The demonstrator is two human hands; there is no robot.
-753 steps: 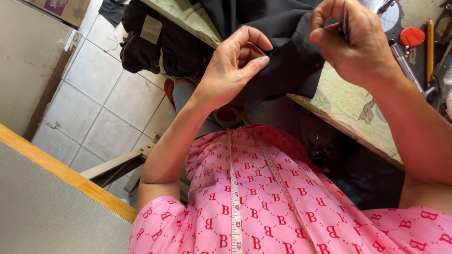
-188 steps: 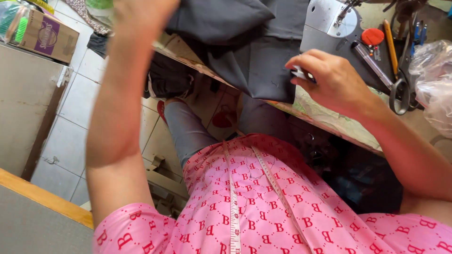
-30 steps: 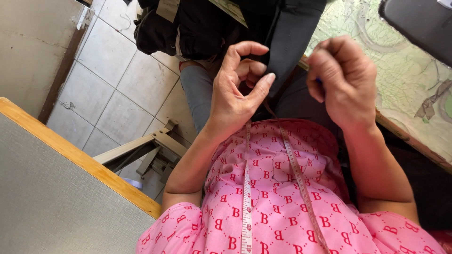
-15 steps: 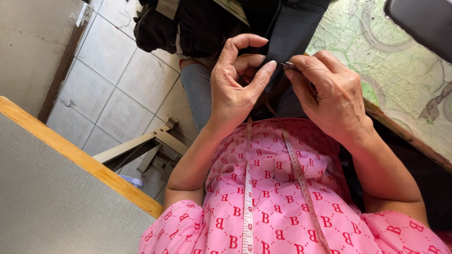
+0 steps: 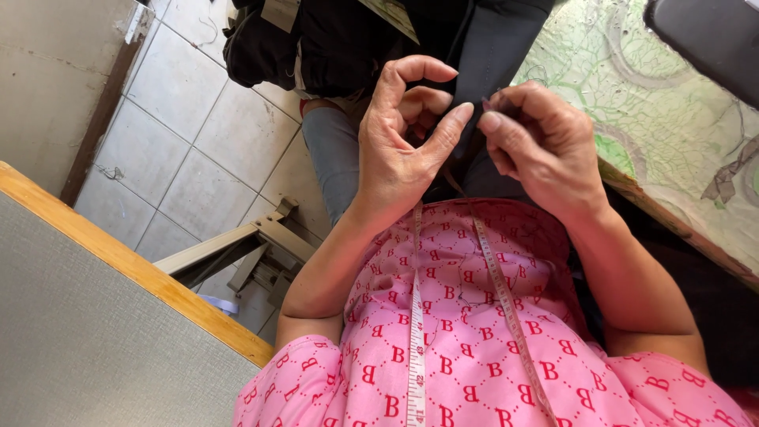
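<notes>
Pinching something too small to identify, right hand (image 5: 545, 146) meets left hand (image 5: 403, 134), thumb and fingers curled narrow, over dark fabric (image 5: 494, 55) hanging off the green-patterned table (image 5: 664, 142).

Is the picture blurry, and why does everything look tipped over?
Head view: sharp on the left hand and right hand; daylight is bright on the floor tiles, the dark fabric shows little detail; the camera tilts, slanting the table edge.

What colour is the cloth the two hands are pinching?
The cloth is dark, black or charcoal grey, seen in the head view.
</notes>
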